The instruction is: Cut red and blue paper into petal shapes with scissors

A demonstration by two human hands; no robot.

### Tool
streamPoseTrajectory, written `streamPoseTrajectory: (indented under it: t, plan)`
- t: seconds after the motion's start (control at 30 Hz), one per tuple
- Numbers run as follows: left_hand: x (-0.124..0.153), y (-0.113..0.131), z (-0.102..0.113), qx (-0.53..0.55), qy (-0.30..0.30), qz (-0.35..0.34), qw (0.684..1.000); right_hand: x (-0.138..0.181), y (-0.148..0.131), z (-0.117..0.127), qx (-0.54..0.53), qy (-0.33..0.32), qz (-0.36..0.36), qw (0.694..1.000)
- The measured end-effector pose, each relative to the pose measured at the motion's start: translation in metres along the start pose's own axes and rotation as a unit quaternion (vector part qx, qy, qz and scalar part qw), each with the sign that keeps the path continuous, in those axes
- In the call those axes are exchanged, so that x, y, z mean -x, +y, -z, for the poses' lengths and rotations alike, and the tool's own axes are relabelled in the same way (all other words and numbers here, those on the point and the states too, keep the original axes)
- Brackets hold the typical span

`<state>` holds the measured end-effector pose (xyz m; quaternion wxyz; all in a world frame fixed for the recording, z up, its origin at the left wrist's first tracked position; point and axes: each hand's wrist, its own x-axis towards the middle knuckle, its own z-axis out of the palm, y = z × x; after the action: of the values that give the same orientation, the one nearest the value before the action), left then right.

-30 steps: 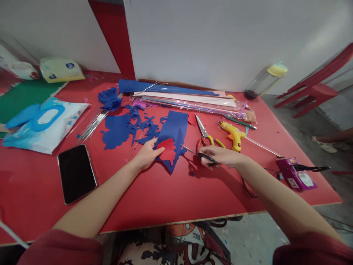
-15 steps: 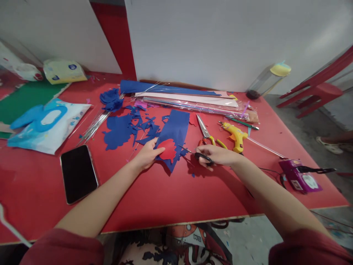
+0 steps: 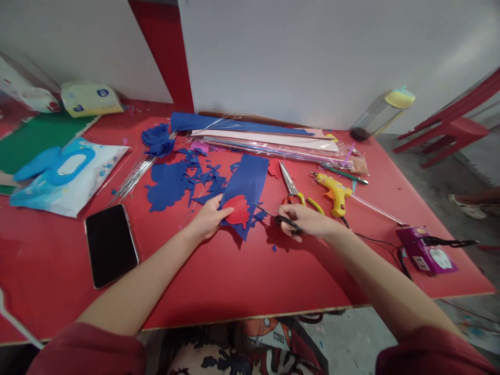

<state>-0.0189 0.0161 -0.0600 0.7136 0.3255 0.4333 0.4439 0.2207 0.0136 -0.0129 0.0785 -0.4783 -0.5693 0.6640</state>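
My left hand point(image 3: 208, 217) pinches a red scallop-edged cutout point(image 3: 236, 211) flat against a strip of blue sheet point(image 3: 248, 177), thumb on top. In my right hand point(image 3: 304, 221) are black-handled scissors point(image 3: 288, 224), their thin blades pointing left at the blue sheet's right edge beside the red cutout. Blue scraps point(image 3: 216, 182) and a larger blue cutout shape point(image 3: 166, 185) lie to the left of the strip. Beyond my right hand rests a second pair of scissors point(image 3: 289, 182) with orange and yellow handles, near another red piece point(image 3: 274, 168).
A yellow glue gun point(image 3: 335, 194) and a purple box point(image 3: 425, 249) with cables are on the right. At left lie a phone point(image 3: 111, 245), a wipes pack point(image 3: 70, 177), wire stems point(image 3: 135, 177) and a blue flower point(image 3: 157, 139). Rolled sheets point(image 3: 242, 124) line the back; a bottle point(image 3: 380, 115) stands back right.
Both hands keep nearly the same place and hold. The blue sheet's lower tip has shifted slightly up and right, and the view has moved a little.
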Motion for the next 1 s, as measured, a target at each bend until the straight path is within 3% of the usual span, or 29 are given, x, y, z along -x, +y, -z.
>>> streamPoseTrajectory:
  t: [0.4, 1.0]
  plan:
    - [0.0, 0.0009, 0.0003, 0.002, -0.003, 0.005, 1.0, -0.0021, 0.0032, 0.0033, -0.019, -0.065, 0.041, 0.997]
    - [0.0019, 0.0021, -0.0002, -0.01, -0.015, -0.001, 1.0, -0.0072, 0.0033, 0.0031, -0.07, -0.082, 0.059, 0.992]
